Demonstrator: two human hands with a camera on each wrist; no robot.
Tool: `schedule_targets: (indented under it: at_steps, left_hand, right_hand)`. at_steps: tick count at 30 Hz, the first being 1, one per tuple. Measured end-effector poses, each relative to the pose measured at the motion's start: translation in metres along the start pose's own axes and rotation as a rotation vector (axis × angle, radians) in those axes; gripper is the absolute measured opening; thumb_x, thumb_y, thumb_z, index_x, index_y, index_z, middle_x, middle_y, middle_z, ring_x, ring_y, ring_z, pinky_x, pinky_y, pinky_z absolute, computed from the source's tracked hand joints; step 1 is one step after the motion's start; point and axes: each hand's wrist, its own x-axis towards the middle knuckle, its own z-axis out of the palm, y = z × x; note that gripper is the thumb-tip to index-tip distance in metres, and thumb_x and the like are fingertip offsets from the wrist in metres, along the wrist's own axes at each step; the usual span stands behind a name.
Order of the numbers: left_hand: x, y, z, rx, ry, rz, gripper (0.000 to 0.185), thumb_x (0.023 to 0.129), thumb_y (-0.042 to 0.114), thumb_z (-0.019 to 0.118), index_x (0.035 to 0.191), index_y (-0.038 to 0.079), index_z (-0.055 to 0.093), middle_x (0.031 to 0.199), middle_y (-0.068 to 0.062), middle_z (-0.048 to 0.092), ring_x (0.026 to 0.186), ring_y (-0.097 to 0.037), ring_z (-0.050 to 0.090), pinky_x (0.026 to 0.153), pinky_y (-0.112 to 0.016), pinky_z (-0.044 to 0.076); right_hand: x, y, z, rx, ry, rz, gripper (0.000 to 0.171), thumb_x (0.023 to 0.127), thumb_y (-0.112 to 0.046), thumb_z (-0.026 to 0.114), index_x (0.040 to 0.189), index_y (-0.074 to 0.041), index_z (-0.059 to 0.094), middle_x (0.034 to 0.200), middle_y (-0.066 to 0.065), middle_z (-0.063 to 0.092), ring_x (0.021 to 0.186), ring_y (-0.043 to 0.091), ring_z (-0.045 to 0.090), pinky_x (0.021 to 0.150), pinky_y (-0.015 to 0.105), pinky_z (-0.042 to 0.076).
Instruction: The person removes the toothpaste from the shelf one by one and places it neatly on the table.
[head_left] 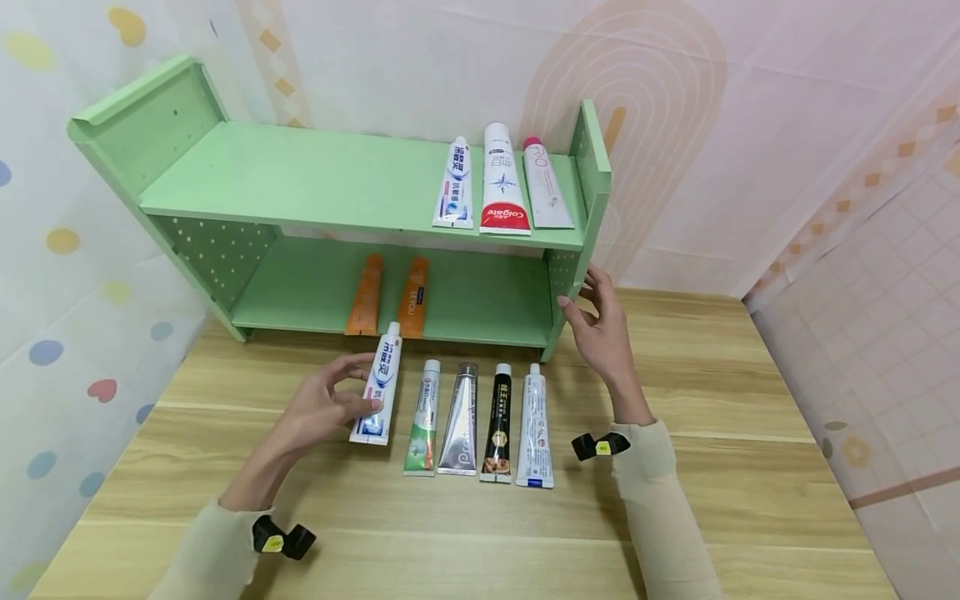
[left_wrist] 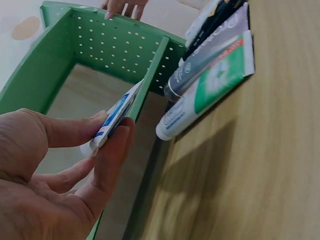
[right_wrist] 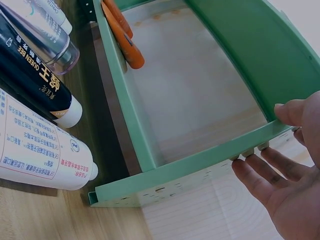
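My left hand [head_left: 318, 404] pinches a white and blue toothpaste tube [head_left: 381, 383] between thumb and fingers. Its cap points toward the green two-tier shelf [head_left: 300, 179]. The left wrist view shows this toothpaste tube [left_wrist: 116, 116] edge-on, held above the table. My right hand [head_left: 606, 337] grips the shelf's right side panel [right_wrist: 200, 156], thumb on the inner side and fingers on the outer. On the lower tier lie two orange tubes, one on the left [head_left: 366, 300] and one on the right [head_left: 413, 302], just beyond the held tube.
A row on the table [head_left: 420, 542] has a green-and-white tube [head_left: 424, 425], a silver tube [head_left: 460, 429], a black tube [head_left: 498, 425] and a white tube [head_left: 535, 429]. The upper tier's right end carries a blue-and-white tube [head_left: 455, 187], a Colgate tube [head_left: 502, 179] and a pink-capped tube [head_left: 547, 187].
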Motion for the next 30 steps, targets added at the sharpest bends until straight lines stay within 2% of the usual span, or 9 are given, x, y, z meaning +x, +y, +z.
schedule_targets:
  at_steps: [6, 11, 15, 18, 24, 27, 30]
  left_hand:
    - [-0.001, -0.010, 0.003, 0.063, -0.013, -0.034, 0.080, 0.083, 0.002, 0.078, 0.153, 0.001, 0.040, 0.130, -0.029, 0.054, 0.078, -0.020, 0.072, 0.065, -0.028, 0.060]
    - [0.002, -0.016, 0.007, 0.064, -0.025, -0.063, 0.077, 0.082, 0.000, 0.078, 0.151, 0.000, 0.043, 0.127, -0.028, 0.056, 0.087, -0.023, 0.072, 0.073, -0.028, 0.062]
    - [0.004, -0.019, 0.013, 0.085, -0.018, -0.103, 0.076, 0.083, 0.001, 0.079, 0.150, 0.001, 0.045, 0.124, -0.024, 0.057, 0.091, -0.023, 0.069, 0.075, -0.030, 0.062]
    - [0.005, -0.019, 0.017, 0.101, -0.008, -0.130, 0.076, 0.083, 0.001, 0.079, 0.151, 0.000, 0.044, 0.123, -0.023, 0.058, 0.090, -0.022, 0.067, 0.073, -0.031, 0.061]
    - [0.006, -0.018, 0.027, 0.113, 0.010, -0.174, 0.078, 0.082, -0.004, 0.077, 0.151, -0.005, 0.041, 0.120, -0.025, 0.060, 0.084, -0.022, 0.068, 0.071, -0.034, 0.064]
    - [0.006, -0.015, 0.031, 0.166, 0.034, -0.192, 0.077, 0.082, -0.005, 0.078, 0.150, -0.004, 0.042, 0.117, -0.024, 0.061, 0.081, -0.020, 0.068, 0.068, -0.034, 0.064]
    - [0.005, -0.013, 0.035, 0.242, 0.053, -0.199, 0.077, 0.081, -0.005, 0.079, 0.150, -0.003, 0.043, 0.110, -0.021, 0.063, 0.078, -0.019, 0.068, 0.066, -0.033, 0.063]
  right_hand:
    - [0.001, 0.004, 0.000, -0.015, 0.007, 0.012, 0.058, 0.102, -0.002, 0.058, 0.156, -0.006, 0.038, 0.153, 0.021, 0.046, 0.134, 0.038, 0.052, 0.094, 0.018, 0.054]
    - [0.007, 0.027, 0.000, -0.020, 0.016, 0.004, 0.059, 0.102, -0.003, 0.058, 0.157, -0.012, 0.037, 0.154, 0.017, 0.046, 0.135, 0.034, 0.053, 0.098, 0.027, 0.056]
    - [0.008, 0.033, 0.000, -0.020, 0.019, -0.010, 0.059, 0.102, -0.006, 0.060, 0.157, -0.015, 0.038, 0.154, 0.013, 0.047, 0.133, 0.030, 0.054, 0.098, 0.027, 0.057]
    - [0.008, 0.033, 0.000, -0.015, 0.019, -0.016, 0.059, 0.102, -0.006, 0.060, 0.156, -0.013, 0.039, 0.153, 0.016, 0.047, 0.133, 0.031, 0.055, 0.095, 0.021, 0.056]
    - [0.007, 0.025, 0.001, 0.001, 0.007, -0.010, 0.058, 0.102, -0.002, 0.058, 0.156, -0.006, 0.038, 0.153, 0.026, 0.044, 0.135, 0.044, 0.051, 0.092, 0.016, 0.053]
    - [0.005, 0.016, 0.001, 0.000, 0.005, 0.001, 0.058, 0.102, -0.001, 0.058, 0.156, -0.005, 0.037, 0.153, 0.025, 0.044, 0.135, 0.043, 0.051, 0.094, 0.018, 0.053]
    - [0.004, 0.018, 0.001, -0.007, 0.009, -0.003, 0.058, 0.102, -0.004, 0.058, 0.157, -0.007, 0.037, 0.154, 0.022, 0.046, 0.135, 0.040, 0.052, 0.096, 0.021, 0.054]
